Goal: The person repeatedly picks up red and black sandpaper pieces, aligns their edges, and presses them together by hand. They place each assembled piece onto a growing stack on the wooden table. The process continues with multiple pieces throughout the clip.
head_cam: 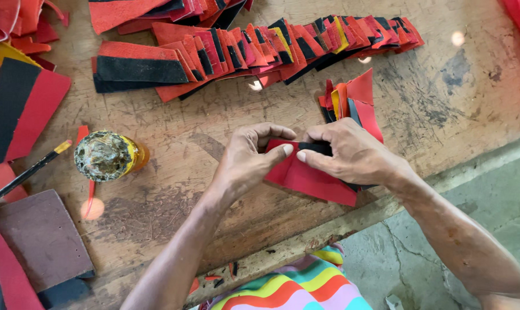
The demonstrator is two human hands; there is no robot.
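My left hand (pixel 245 161) and my right hand (pixel 352 152) meet over a red leather piece (pixel 311 181) lying on the wooden board (pixel 174 132). Both thumbs press on it, and a black strip (pixel 316 147) shows under my right fingers along the piece's upper edge. Just behind my right hand stands a small stack of red, black and yellow leather pieces (pixel 352 100).
A long overlapping row of red and black pieces (pixel 260 49) runs across the back. A crusted glue jar (pixel 107 155) stands to the left, with a brush (pixel 27 172) beside it. Larger red, black and brown sheets (pixel 39 241) lie at far left. Striped cloth (pixel 297 284) covers my lap.
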